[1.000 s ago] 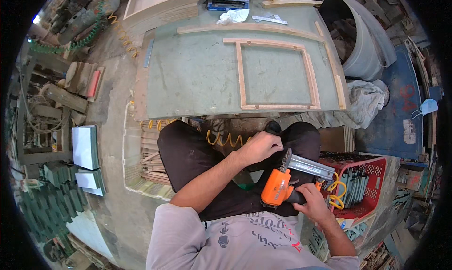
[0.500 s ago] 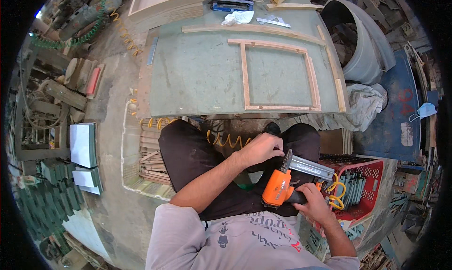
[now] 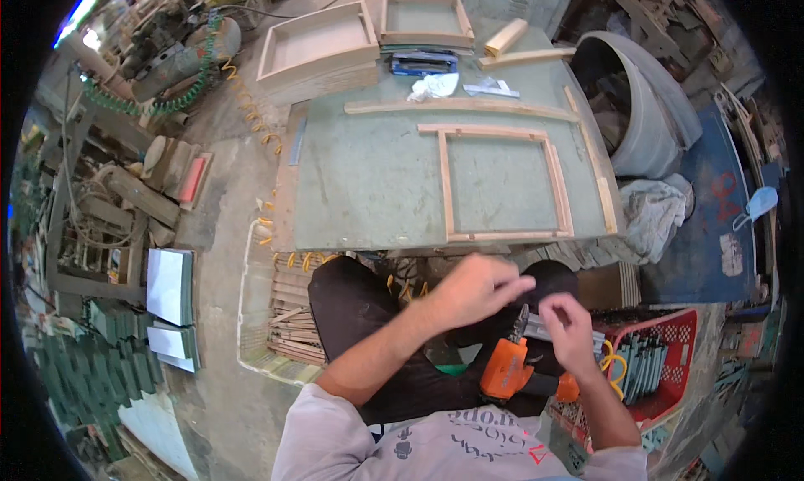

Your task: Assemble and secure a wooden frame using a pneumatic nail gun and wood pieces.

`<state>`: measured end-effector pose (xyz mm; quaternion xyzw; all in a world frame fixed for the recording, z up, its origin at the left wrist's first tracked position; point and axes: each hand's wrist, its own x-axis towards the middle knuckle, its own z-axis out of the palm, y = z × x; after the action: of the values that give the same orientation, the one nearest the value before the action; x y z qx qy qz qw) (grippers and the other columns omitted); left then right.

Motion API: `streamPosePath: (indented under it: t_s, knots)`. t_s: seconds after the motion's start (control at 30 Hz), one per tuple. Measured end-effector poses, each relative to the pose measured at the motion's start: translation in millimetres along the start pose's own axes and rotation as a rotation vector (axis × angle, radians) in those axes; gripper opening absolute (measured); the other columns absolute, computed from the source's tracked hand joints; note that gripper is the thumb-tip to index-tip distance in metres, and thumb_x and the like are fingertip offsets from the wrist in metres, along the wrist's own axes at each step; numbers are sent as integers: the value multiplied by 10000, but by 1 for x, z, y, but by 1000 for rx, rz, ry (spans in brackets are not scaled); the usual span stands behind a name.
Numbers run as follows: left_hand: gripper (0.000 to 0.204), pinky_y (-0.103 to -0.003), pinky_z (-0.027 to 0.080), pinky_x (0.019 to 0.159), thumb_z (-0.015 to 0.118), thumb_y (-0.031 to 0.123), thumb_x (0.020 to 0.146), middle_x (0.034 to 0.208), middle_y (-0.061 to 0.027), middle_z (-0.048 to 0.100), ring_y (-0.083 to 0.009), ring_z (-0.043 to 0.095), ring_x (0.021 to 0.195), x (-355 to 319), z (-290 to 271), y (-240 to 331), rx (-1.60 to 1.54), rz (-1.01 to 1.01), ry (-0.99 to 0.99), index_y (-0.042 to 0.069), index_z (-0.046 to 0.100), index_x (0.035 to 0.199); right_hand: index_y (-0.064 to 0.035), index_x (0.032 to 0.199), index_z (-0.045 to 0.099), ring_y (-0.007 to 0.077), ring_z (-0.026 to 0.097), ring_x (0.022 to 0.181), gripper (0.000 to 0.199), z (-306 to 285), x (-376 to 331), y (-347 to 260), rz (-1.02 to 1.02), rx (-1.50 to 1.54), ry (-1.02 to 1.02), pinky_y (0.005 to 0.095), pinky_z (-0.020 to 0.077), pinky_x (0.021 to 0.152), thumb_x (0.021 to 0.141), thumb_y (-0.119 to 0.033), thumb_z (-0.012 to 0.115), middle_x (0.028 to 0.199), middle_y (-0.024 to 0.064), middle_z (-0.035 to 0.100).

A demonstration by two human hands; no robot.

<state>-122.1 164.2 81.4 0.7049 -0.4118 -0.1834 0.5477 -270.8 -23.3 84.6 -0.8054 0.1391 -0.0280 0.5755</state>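
Orange-bodied nail gun (image 3: 508,370) lying in the person's lap at lower centre of the frame, below the green surface (image 3: 368,179) that carries a rectangular wooden frame (image 3: 502,182). Left hand (image 3: 473,287), fingers curled together in a pinch just above the tool's metal magazine, nearly meets the right hand (image 3: 569,330), which rests on the magazine with fingers bent; what either grips is too blurred to tell. A red crate (image 3: 670,359) stands at lower right.

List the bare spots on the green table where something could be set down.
Free: the left half of the green table, between its left edge and the wooden frame; also the bare area inside that frame. Crowded: the far edge, with the long strip, blue tool and white rag.
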Motion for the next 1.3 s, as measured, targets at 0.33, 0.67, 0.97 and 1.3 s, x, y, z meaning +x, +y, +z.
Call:
streamPosePath:
  t_s: [0.33, 0.67, 0.97, 1.3]
  knots:
    - [149, -389, 500, 795, 660, 127, 880, 979, -151, 681, -313, 639, 919, 127, -97, -45, 652, 91, 338, 20, 679, 982, -2, 1027, 611, 175, 589, 741, 219, 31, 64, -19, -202, -173, 86, 300, 486, 685, 852, -96, 703, 851, 98, 608]
    - [129, -307, 489, 787, 633, 68, 904, 892, -124, 677, -244, 644, 842, 43, -63, -27, 316, 93, 405, 10, 691, 1003, -52, 1111, 527, 333, 593, 949, 600, -35, -83, -1, 95, -925, -495, 443, 475, 816, 653, -268, 849, 981, 141, 581]
    - [150, -299, 479, 759, 630, 87, 909, 866, -111, 690, -184, 636, 801, 54, -75, -16, 280, 79, 534, 4, 698, 1014, -42, 1094, 536, 344, 585, 972, 511, -74, -87, 16, -98, -835, -560, 434, 473, 836, 686, -206, 798, 1006, 145, 568]
    - [136, -377, 512, 740, 622, 102, 890, 891, -154, 691, -284, 661, 799, 117, -106, -50, 425, 109, 497, 7, 691, 958, 2, 1071, 541, 385, 579, 908, 398, -120, 49, -52, -312, -751, 138, 411, 464, 792, 757, -128, 749, 975, 191, 575]
